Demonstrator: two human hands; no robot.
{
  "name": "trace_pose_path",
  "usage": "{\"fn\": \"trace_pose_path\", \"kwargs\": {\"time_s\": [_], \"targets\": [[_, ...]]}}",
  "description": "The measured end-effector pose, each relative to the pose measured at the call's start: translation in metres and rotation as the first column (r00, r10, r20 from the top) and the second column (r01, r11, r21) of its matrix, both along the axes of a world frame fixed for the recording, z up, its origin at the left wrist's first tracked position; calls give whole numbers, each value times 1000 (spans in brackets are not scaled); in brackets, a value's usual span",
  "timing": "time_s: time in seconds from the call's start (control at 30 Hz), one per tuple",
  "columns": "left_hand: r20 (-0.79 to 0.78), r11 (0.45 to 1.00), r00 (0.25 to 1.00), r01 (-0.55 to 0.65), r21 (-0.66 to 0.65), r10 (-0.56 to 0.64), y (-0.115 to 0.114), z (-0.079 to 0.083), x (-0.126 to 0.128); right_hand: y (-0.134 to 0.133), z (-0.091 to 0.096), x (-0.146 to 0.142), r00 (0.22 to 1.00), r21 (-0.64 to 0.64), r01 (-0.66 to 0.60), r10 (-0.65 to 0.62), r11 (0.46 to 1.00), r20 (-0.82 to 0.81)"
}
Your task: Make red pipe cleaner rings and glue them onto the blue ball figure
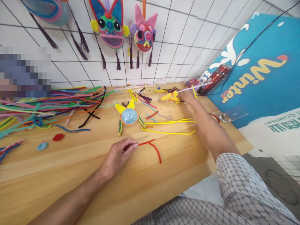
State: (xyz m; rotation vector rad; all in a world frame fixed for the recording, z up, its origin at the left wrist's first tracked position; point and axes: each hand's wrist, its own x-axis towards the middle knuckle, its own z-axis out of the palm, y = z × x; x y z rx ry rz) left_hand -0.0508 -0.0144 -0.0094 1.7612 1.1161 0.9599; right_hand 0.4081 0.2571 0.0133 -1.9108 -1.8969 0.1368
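Note:
My left hand [119, 155] rests on the wooden table [70, 175], fingers pinched on the end of a bent red pipe cleaner [153, 147]. My right hand [187, 95] reaches to the far right of the table and grips a yellow glue gun [170, 97] with a clear glue stick [194, 87] poking out of its back. Between the hands lies a small craft [128, 116]: a pale blue dome with yellow ears and green and orange pipe-cleaner legs. Long yellow pipe cleaners [168, 132] lie just right of it.
A heap of coloured pipe cleaners [47, 103] covers the table's left side. A red felt oval [58, 137] and a blue one [42, 145] lie near it. Tasselled masks [110, 25] hang on the tiled wall. A red cylinder [214, 78] lies against a blue board [264, 78].

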Motion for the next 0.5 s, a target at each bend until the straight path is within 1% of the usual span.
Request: {"fn": "trace_pose_path", "kwargs": {"time_s": [0.1, 0.17, 0.27, 0.37, 0.4, 0.43, 0.5], "targets": [[-3, 1000, 1000, -8, 8, 8, 0, 0, 1, -31, 7, 3, 998, -4, 52, -52, 999, -27], [-7, 1000, 1000, -6, 4, 6, 0, 0, 1, -54, 11, 1, 997, -3, 63, -63, 998, -41], [5, 1000, 1000, -14, -6, 14, 1, 0, 2, -91, 13, -12, 997, 5, 48, -48, 999, -65], [40, 998, 998, -56, 0, 56, 2, -3, 1, -129, 11, -30, 995, 11, 20, -19, 1000, -94], [48, 998, 997, -68, 0, 68, 2, -4, 1, -140, 11, -34, 994, 33, 22, -19, 999, -107], [54, 997, 996, -74, -3, 75, 3, -6, 0, -151, 12, -36, 991, 83, 41, -30, 996, -127], [58, 997, 996, -72, -12, 73, 2, -8, 0, -168, 16, -31, 991, 190, 84, -62, 978, -116]]}}
